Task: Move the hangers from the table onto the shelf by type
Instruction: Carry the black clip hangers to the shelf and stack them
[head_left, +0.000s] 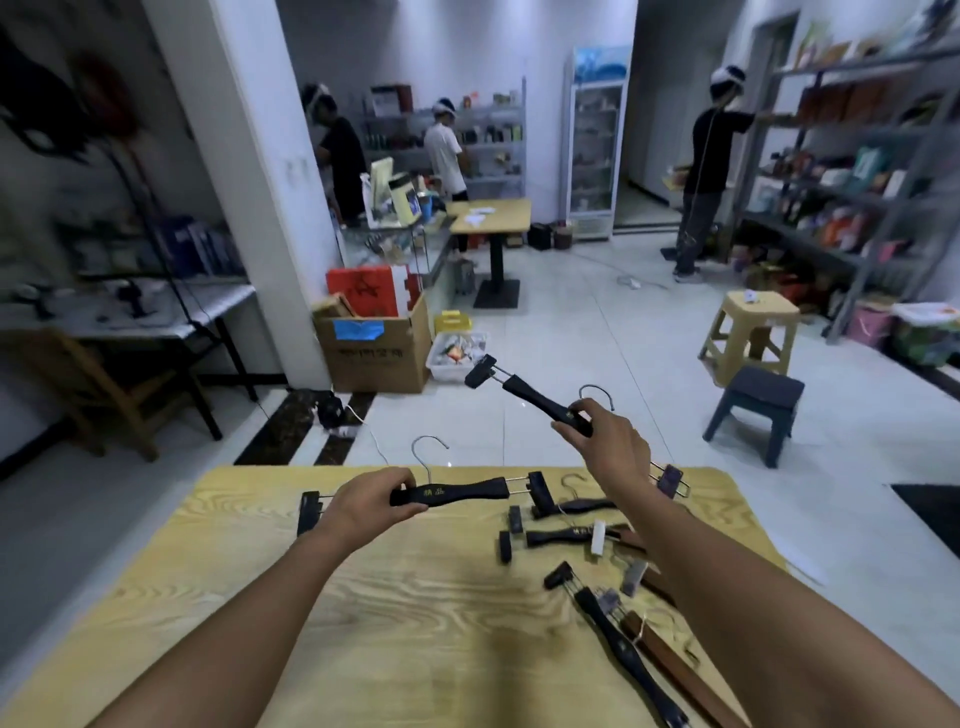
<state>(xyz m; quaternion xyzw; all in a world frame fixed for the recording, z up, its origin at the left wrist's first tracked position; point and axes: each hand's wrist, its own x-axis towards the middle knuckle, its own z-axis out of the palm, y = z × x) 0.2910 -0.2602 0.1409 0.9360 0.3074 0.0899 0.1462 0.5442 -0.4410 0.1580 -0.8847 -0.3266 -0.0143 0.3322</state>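
My left hand (370, 501) grips a black clip hanger (457, 492) by its bar, just above the far edge of the wooden table (332, 613). Its metal hook points up. My right hand (609, 435) holds a second black clip hanger (524, 391) raised past the table's far edge, one clip pointing up and left. Several more black clip hangers (571, 535) lie on the table's right side. A brown wooden hanger (670, 670) lies beside a black one near my right forearm.
A grey metal shelf (852, 171) full of goods stands at the far right, with a person in front of it. A beige stool (748, 332) and a dark stool (756, 400) stand on the tiled floor. Cardboard boxes (374, 343) sit by the white pillar.
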